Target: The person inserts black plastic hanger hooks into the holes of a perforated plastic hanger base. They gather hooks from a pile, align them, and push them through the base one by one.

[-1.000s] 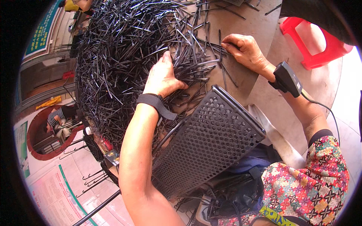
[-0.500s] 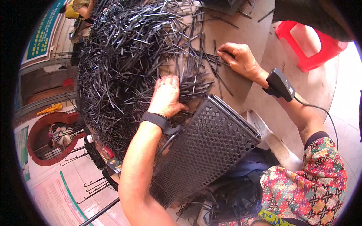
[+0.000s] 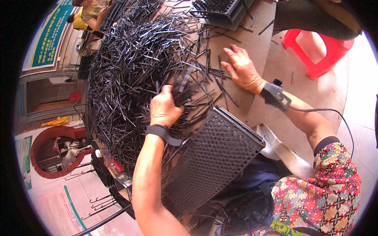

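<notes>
A large heap of thin black strips (image 3: 126, 67) covers the left of the table. At the heap's right edge my left hand (image 3: 164, 107) is closed round a bunch of black strips (image 3: 186, 94), which is smeared by motion. My right hand (image 3: 243, 70) is held over the table to the right of the heap, fingers apart and nothing in it. Between my arms a black perforated panel (image 3: 212, 157) leans at a slant, its holes in close rows. Loose strips (image 3: 224, 88) lie between the heap and my right hand.
A black perforated box (image 3: 220, 11) filled with strips stands at the far side of the table. To the right is a red plastic stool (image 3: 327, 59) beside another person's dark-clothed leg (image 3: 311, 19). Another person in yellow (image 3: 80, 21) is at far left. A cable (image 3: 334, 114) trails from my right wrist.
My left hand has gone from lying on the strips to gripping a bunch of them. My right hand has opened its fingers. The whole view has shifted slightly, showing more of the far box.
</notes>
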Available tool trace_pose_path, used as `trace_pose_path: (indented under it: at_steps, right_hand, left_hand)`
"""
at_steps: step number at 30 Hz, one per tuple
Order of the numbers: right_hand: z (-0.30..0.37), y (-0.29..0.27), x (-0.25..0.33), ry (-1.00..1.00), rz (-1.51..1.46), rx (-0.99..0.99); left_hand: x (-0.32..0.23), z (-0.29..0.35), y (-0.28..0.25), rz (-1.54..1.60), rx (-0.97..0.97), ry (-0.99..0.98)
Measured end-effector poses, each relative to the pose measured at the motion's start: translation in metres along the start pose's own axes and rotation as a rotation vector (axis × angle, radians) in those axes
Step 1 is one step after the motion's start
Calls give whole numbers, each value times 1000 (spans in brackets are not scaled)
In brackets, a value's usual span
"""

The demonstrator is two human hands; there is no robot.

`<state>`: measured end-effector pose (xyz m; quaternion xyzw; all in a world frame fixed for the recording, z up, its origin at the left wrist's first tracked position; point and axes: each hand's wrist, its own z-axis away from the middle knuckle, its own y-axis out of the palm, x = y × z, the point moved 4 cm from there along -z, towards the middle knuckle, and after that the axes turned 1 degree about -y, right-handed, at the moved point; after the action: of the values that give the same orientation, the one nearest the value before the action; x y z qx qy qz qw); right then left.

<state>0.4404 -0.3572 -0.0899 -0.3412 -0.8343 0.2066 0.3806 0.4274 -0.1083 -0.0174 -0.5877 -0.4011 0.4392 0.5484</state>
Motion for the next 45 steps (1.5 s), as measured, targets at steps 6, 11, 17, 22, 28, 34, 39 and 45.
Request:
trace_pose_path:
  at_steps: [6,11,17,22,28,34,39,45]
  right_hand:
    - [8,47,21,169,93,496]
    - [-13,96,67,-46,-212,1060]
    - [-83,70,82,-98,-268,725]
    - [-122,44,143,-6,-744,458]
    - [-127,50,219,-199,-730,809]
    - [-103,62,245,-561,-480,624]
    - [-91,57,253,-598,-291,482]
    - [-106,42,208,156,-1243,550]
  left_hand:
    - [53,9,-63,563,-436,-312]
    - [82,36,-104,954,-763,-386]
    - [120,63,-97,1430,-966,-780]
    - [120,62,-70,1758,-871,-839]
    - [91,45,-63,1759,-728,-827]
    - [76,48,-70,2052,-680,-664]
    - [79,42,-64,1965,-516,-667]
    - [96,57,-68,1934,-678,-794]
